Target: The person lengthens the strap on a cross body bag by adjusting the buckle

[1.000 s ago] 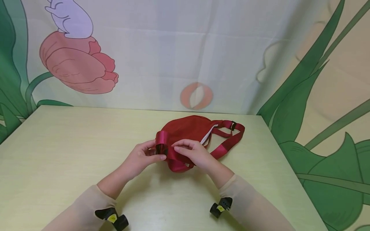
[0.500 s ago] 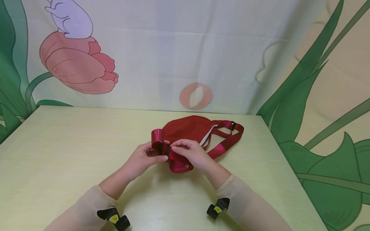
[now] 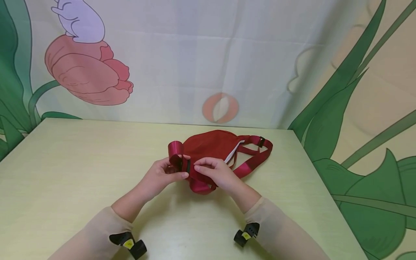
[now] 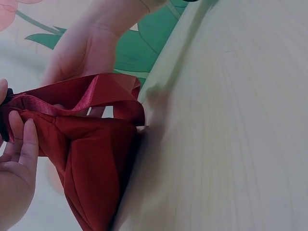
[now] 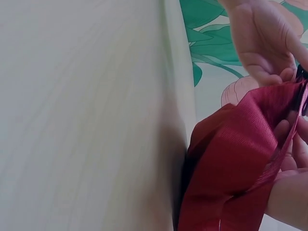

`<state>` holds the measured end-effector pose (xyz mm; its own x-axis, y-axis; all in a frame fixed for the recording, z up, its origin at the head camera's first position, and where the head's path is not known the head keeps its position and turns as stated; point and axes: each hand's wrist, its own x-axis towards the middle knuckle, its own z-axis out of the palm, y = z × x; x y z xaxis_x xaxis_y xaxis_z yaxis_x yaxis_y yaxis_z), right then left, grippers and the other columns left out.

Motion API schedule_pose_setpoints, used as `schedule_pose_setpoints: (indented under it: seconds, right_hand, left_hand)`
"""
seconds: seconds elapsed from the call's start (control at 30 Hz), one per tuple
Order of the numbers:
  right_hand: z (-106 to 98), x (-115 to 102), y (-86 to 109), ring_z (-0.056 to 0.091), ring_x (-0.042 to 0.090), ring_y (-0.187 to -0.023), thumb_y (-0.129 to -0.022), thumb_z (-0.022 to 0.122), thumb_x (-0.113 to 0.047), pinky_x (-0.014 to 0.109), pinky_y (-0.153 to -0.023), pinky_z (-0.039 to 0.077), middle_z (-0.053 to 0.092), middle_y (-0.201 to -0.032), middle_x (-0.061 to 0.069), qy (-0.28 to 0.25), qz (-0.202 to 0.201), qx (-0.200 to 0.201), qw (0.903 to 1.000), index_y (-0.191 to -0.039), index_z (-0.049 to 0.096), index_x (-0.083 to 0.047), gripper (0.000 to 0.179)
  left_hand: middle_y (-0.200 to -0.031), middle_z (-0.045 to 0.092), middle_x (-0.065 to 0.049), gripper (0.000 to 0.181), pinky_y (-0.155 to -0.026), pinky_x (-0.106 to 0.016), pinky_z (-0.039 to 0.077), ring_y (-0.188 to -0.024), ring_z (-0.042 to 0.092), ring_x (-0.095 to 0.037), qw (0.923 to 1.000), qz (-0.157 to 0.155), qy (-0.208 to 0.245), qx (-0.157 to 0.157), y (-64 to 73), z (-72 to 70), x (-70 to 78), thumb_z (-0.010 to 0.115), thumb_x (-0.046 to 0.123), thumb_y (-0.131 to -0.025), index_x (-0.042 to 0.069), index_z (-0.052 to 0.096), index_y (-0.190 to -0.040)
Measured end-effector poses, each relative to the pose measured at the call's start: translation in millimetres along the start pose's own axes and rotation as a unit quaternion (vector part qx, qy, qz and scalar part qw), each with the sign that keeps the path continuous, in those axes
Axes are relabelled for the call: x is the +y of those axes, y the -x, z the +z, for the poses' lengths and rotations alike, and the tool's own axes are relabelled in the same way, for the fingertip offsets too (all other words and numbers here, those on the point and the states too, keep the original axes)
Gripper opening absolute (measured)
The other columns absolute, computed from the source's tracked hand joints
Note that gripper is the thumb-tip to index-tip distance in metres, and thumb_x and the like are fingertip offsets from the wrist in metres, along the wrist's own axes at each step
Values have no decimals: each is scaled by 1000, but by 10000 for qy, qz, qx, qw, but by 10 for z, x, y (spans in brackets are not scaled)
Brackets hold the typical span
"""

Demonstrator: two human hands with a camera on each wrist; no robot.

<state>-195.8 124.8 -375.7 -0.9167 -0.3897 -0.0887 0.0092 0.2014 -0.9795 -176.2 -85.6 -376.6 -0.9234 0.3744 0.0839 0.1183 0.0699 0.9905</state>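
Observation:
A red waist bag (image 3: 211,144) with a white zip (image 3: 234,151) lies on the table, its near side lifted. My left hand (image 3: 162,177) pinches the black buckle (image 3: 188,166) and webbing at the bag's left end. Above those fingers a loop of shiny red strap (image 3: 176,147) stands up. My right hand (image 3: 216,173) pinches the strap just right of the buckle, thumb against fingertips. In the left wrist view, webbing (image 4: 115,86) stretches across above the bag's body (image 4: 91,168). The right wrist view has a wide strap fold (image 5: 245,134) hiding part of the right fingers.
The bag's other strap (image 3: 256,162), with a black slider (image 3: 261,141), loops out to the right on the pale table (image 3: 81,162). Behind the table's back edge hangs a printed cloth (image 3: 156,72) with flowers and leaves.
The strap loop at my left hand has shifted left and slightly up, and the black buckle shows more between the hands. The right strap has slid a little left.

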Motion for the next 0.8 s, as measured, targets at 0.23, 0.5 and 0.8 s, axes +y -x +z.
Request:
schedule_pose_setpoints:
  seconds: [0.23,0.5,0.8]
  right_hand:
    - [69,-28,9,59,21,-97,-91,61,-19,34,-81,50,65,-102,7,-424,46,138,9990,-109,64,-2,25]
    - [47,-24,16,57,20,-96,-91,60,-20,31,-78,50,63,-103,8,-144,186,123,9996,-112,63,-2,27]
    - [87,-39,12,57,18,-95,-92,60,-17,28,-79,47,64,-99,6,-466,165,141,9987,-110,63,1,26]
  left_hand:
    - [-115,62,-10,46,-84,-34,48,-100,59,-23,9996,216,138,-121,-7,24,-7,69,14,-84,5,55,-127]
    - [-112,63,-11,44,-82,-37,48,-96,61,-24,9994,304,-137,-14,7,-27,15,70,15,-84,5,56,-125]
    - [-118,61,-10,45,-85,-35,48,-103,58,-24,9989,449,-45,-106,-27,-11,-14,70,14,-84,6,56,-125]
